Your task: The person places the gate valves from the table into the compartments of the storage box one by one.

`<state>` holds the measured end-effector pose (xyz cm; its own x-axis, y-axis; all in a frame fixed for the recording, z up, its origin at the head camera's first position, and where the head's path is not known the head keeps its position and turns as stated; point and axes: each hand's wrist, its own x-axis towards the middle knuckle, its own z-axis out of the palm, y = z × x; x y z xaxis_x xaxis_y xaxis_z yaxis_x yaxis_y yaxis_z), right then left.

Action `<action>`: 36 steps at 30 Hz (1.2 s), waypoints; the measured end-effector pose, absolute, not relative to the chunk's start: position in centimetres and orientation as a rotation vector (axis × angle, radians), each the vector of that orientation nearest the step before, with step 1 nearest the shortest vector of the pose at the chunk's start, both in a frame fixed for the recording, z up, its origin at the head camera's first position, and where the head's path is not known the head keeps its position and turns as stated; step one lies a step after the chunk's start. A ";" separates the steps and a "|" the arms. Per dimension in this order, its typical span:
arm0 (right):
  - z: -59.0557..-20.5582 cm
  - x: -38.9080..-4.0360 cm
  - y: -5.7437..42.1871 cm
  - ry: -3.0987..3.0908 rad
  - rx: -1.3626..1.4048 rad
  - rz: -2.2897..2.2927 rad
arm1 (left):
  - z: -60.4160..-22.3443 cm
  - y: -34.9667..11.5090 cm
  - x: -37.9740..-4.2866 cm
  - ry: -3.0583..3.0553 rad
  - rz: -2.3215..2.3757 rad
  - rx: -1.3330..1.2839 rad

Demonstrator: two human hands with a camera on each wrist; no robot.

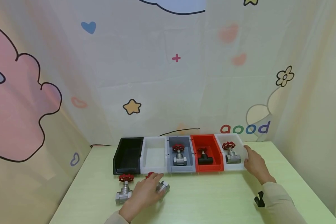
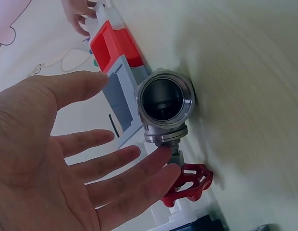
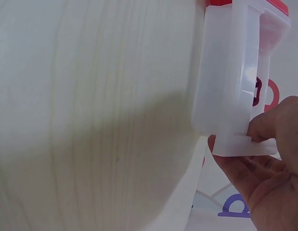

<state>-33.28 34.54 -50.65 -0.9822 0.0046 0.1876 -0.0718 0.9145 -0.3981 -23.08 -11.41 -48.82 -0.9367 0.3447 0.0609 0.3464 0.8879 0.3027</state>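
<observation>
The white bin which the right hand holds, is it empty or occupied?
Occupied: in the head view, one valve with a red wheel sits inside the bin.

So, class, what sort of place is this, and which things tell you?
Probably a small staged sorting station, perhaps indoors: a row of open bins stands on a pale table, red-wheeled valves sit in and in front of them, and a cartoon-printed backdrop hangs behind.
</observation>
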 end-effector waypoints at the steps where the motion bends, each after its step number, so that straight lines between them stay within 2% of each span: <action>1: -50.7 -33.3 34.6 -2.890 0.054 0.613 | -48.9 -11.4 -23.1 -3.047 -0.487 -0.563; 25: -50.6 -33.3 34.6 -2.892 0.043 0.624 | -51.2 -10.7 -23.9 -3.117 -0.424 -0.589; 36: -50.8 -33.3 34.6 -2.903 0.034 0.626 | -51.4 -10.0 -23.9 -3.105 -0.320 -0.515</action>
